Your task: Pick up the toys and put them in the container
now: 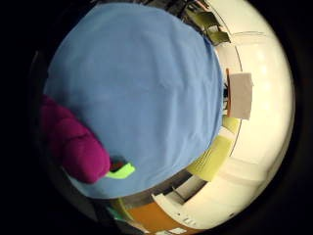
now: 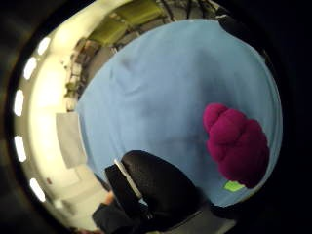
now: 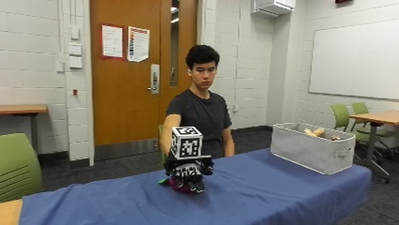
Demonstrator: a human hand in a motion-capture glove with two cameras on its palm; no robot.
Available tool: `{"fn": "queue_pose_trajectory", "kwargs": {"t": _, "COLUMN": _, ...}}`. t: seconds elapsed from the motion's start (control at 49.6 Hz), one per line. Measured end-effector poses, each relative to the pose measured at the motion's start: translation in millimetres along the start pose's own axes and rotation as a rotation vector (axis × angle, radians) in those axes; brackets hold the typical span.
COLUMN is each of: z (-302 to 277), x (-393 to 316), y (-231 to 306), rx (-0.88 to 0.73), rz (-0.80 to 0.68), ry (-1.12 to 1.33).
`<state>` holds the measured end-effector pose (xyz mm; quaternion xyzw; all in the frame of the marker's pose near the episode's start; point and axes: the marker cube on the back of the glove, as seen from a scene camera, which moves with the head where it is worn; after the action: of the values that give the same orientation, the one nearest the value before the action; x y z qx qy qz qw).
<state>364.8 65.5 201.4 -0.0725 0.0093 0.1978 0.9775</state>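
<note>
Magenta and lumpy, the plush toy point(image 2: 237, 145) carries a lime-green tag point(image 1: 121, 172) and lies on the blue cloth point(image 3: 262, 187) of the table. The gloved hand point(image 3: 188, 172) hangs just over it, fingers pointing down; whether they grip it cannot be told. White block walls and an orange door point(image 3: 128, 70) stand behind. Well apart, at the table's end, a grey bin point(image 3: 312, 149) holds pale toys.

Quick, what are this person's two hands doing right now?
Gloved right hand: fingers hang down over the magenta plush toy on the blue tablecloth; whether they grip it cannot be told.
Bare left hand: hidden, cannot be told.
</note>
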Motion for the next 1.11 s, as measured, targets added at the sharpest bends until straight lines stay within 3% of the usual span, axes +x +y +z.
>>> {"fn": "queue_pose_trajectory", "kwargs": {"t": 0.484, "z": 32, "x": 14, "y": 13, "rx": -0.113, "rz": 0.013, "ry": -0.096}}
{"fn": "queue_pose_trajectory", "kwargs": {"t": 0.988, "z": 4, "x": 5, "y": 24, "rx": 0.032, "rz": -0.038, "ry": -0.138}}
{"fn": "queue_pose_trajectory", "kwargs": {"t": 1.109, "z": -3, "x": 4, "y": 21, "rx": -0.071, "rz": -0.029, "ry": -0.126}}
